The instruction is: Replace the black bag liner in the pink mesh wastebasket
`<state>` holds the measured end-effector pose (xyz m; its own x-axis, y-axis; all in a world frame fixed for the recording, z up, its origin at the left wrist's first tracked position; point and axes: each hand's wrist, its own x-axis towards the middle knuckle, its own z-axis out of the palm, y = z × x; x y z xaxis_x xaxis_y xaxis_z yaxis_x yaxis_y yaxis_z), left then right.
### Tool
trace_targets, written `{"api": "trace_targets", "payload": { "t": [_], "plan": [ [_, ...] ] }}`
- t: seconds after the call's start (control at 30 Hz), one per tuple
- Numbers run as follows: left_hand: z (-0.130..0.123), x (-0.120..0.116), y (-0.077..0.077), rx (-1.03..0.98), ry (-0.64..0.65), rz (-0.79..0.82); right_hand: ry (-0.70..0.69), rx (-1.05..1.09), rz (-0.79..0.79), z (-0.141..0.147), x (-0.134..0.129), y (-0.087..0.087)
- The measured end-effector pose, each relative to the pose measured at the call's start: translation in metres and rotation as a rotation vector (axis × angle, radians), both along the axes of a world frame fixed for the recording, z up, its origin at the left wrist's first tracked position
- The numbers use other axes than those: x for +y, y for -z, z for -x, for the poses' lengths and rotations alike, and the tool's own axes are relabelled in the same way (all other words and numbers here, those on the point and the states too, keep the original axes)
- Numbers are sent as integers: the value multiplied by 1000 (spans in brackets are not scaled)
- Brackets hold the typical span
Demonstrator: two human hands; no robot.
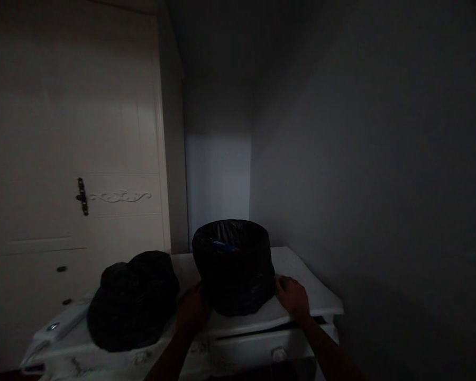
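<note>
A round trash bin (236, 286), covered by a black plastic bag turned down over its rim, stands upright on the white cabinet top (305, 280). Inside it lies a blue wrapper (224, 245) with white lettering. My left hand (192, 309) is at the bin's lower left side, dark and with its fingertips hard to make out. On the right side, my right hand (293, 297) presses its fingers against the bin. The two hands hold the bin between them. A bulging black plastic bag (133, 304) sits left of my left hand, its contents hidden.
The white cabinet has a drawer knob (278, 354) on its front. Behind to the left stands a tall white wardrobe (122, 132) with a dark handle (82, 197). A pale object (59, 323) lies left of the full bag. A plain wall (360, 159) closes the right side. The room is dim.
</note>
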<state>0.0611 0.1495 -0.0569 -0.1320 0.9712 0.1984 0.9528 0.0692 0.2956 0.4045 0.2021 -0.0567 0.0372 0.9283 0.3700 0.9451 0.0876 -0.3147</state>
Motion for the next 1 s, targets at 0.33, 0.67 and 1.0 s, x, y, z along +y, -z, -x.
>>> {"api": "trace_targets", "payload": {
  "t": [0.33, 0.67, 1.0],
  "plan": [
    [-2, -4, -2, 1, -5, -8, 12, -8, -4, 0, 2, 2],
    [1, 1, 3, -30, 15, -10, -12, -7, 4, -2, 5, 5],
    [1, 0, 1, 5, 10, -14, -19, 10, -8, -2, 3, 4]
  ]
}}
